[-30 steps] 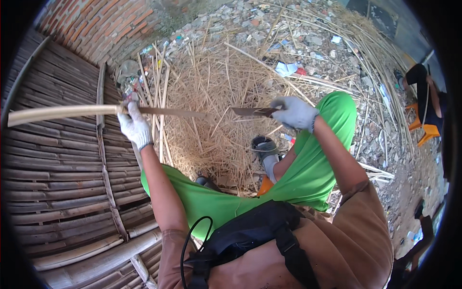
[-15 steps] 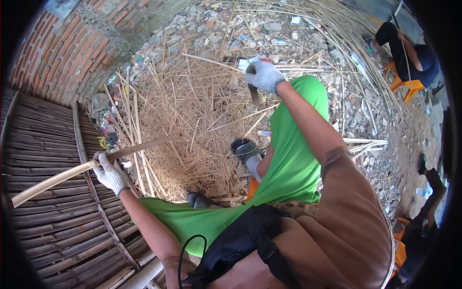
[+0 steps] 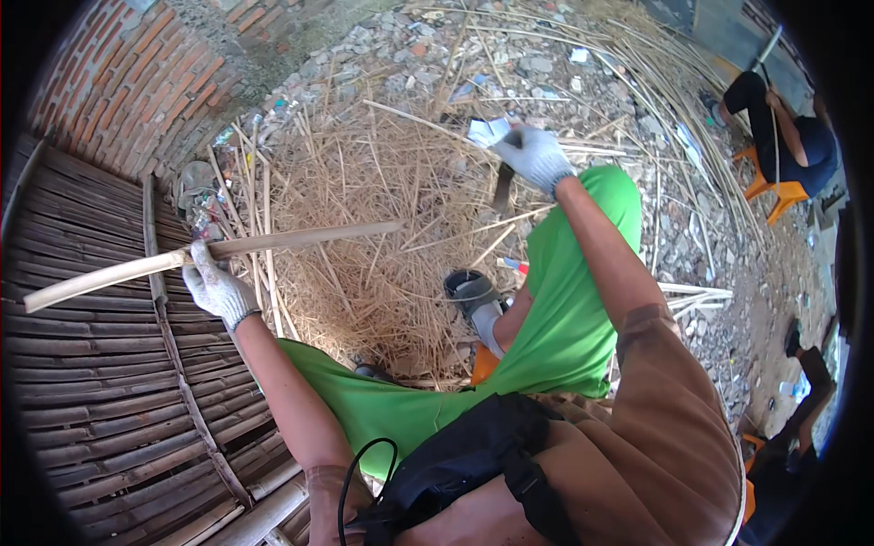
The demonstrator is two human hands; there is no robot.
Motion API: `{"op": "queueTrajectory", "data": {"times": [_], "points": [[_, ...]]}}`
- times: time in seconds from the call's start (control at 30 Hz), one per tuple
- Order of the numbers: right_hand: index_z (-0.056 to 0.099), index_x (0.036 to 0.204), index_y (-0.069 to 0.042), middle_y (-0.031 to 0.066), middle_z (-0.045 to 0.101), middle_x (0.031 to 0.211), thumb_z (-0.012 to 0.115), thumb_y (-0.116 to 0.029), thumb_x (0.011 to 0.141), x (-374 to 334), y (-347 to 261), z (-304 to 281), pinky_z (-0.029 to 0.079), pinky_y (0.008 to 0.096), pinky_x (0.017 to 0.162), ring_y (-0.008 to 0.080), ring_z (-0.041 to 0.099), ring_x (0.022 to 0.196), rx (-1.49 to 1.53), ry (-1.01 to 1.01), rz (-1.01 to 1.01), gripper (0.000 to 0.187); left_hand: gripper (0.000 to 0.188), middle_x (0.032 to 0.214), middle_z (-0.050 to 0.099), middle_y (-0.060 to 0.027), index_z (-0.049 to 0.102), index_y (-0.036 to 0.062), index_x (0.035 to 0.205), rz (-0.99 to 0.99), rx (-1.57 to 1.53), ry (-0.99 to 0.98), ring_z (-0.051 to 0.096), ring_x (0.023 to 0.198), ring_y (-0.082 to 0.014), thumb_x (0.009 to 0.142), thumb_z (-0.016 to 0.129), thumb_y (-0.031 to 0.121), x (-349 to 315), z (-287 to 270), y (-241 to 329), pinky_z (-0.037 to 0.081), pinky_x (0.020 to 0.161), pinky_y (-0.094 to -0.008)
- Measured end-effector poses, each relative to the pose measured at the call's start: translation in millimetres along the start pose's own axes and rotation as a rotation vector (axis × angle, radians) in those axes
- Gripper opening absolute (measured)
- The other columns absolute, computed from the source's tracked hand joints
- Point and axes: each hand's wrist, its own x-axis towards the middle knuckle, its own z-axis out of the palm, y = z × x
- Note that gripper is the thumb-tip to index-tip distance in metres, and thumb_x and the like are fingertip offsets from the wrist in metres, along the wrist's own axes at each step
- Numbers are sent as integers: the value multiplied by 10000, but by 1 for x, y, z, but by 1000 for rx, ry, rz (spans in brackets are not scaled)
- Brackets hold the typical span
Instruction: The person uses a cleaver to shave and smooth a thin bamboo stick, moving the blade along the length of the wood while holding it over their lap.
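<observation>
My left hand point(image 3: 218, 289), in a pale knit glove, is closed around a long split bamboo strip point(image 3: 319, 236). The strip lies nearly level across the view; its left part is pale and broad, its right part darker. Its right end is over the straw, well short of my other hand. My right hand point(image 3: 535, 156), gloved too, is closed above my right knee. Below its fist projects the broad dark blade of a knife point(image 3: 503, 187); the handle is hidden in the fingers. Just left of that fist is white paper point(image 3: 490, 132).
Shavings point(image 3: 355, 191) cover the ground before my feet. A bamboo-slat platform point(image 3: 100, 382) stands at my left, below a brick wall point(image 3: 127, 82). Long bamboo strips point(image 3: 674, 105) lie at the far right, near a person on an orange stool point(image 3: 772, 189). Another person sits lower right.
The bamboo strip in my left hand has swung up to nearly level, its far end shifting right. My right hand has moved slightly right and down with the knife. The view has shifted a little.
</observation>
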Motion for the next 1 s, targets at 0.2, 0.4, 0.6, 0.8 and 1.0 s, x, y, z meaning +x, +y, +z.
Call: {"op": "queueTrajectory", "data": {"times": [0.2, 0.4, 0.6, 0.8, 1.0], "points": [[794, 1047, -29, 237, 785, 991, 681, -486, 909, 10, 18, 2, 580, 465, 927, 399, 763, 993, 58, 59, 45, 491, 311, 1252, 717, -120, 648, 39, 1290, -325, -326, 3, 699, 1092, -257, 1023, 723, 180, 13, -16, -50, 603, 933, -410], [788, 1031, -29, 189, 794, 888, 698, -460, 944, 22, 28, 12, 595, 463, 818, 366, 781, 859, 41, 139, -21, 448, 142, 1019, 720, -92, 652, 32, 1126, -660, -753, -95, 683, 891, -242, 995, 697, 65, 24, -17, -84, 589, 827, -397], [782, 978, -8, 163, 791, 847, 735, -394, 950, 1, 25, 0, 586, 416, 774, 275, 781, 800, 115, 138, 34, 390, 94, 845, 704, -76, 676, 67, 1007, -789, -775, 103, 642, 720, -251, 1047, 682, 152, 5, 18, -90, 609, 768, -442], [782, 1016, -6, 211, 792, 917, 721, -425, 938, 10, 23, 12, 592, 456, 833, 375, 781, 883, 33, 118, -37, 430, 104, 1019, 745, -75, 676, 85, 1117, -567, -591, 80, 714, 859, -240, 1079, 649, 178, 13, -12, -94, 658, 827, -417], [776, 999, 4, 225, 791, 929, 738, -432, 923, 8, 36, 7, 598, 455, 847, 383, 780, 903, 44, 157, -55, 444, 78, 960, 698, -25, 625, 125, 1136, -580, -525, 54, 672, 768, -171, 1069, 658, 149, -6, 4, -69, 644, 747, -381]]}}
